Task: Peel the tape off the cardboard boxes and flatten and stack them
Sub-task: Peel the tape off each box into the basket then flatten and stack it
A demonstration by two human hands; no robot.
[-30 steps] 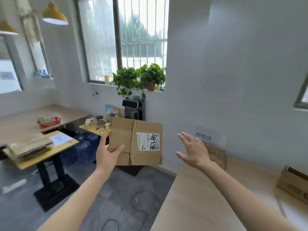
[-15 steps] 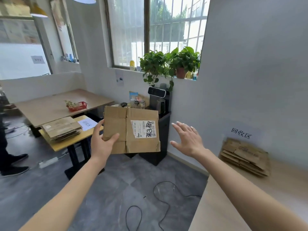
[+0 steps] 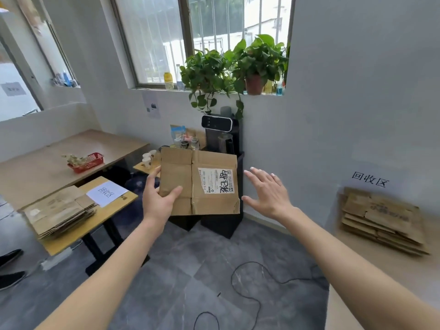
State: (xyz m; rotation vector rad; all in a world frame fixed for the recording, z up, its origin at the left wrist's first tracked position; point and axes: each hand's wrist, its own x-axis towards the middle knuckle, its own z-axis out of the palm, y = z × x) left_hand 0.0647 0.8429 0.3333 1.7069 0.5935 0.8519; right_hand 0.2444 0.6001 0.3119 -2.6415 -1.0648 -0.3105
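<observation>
The left hand [image 3: 159,201] pinches a flattened box [image 3: 199,182] at its lower left corner, thumb on the near face and fingers behind, holding it up in the air over the floor with no table under it. The right hand [image 3: 266,194] hangs just beside the box's right edge, fingers straight and spread, touching nothing.

The box faces the camera nearly upright, with a white label [image 3: 216,181] on its right half and a fold line down its middle. It looks light and fairly stiff, since a one-corner pinch carries it without sag. Still, it would probably hinge at the folds, and the lower right corner already looks a little crumpled. A steadier hold would likely be both hands on opposite edges, away from the creases. No tape can be made out on this face.

Further out, a stack [image 3: 60,211] of flattened boxes lies at the left end of a small yellow table [image 3: 114,206], beside a paper sign [image 3: 106,192]. A second stack [image 3: 383,220] sits at the far edge of the bench [image 3: 381,270] on the right, against the wall under a printed sign [image 3: 370,179]. Judging by this, the box is ready to be laid on one of them.
</observation>
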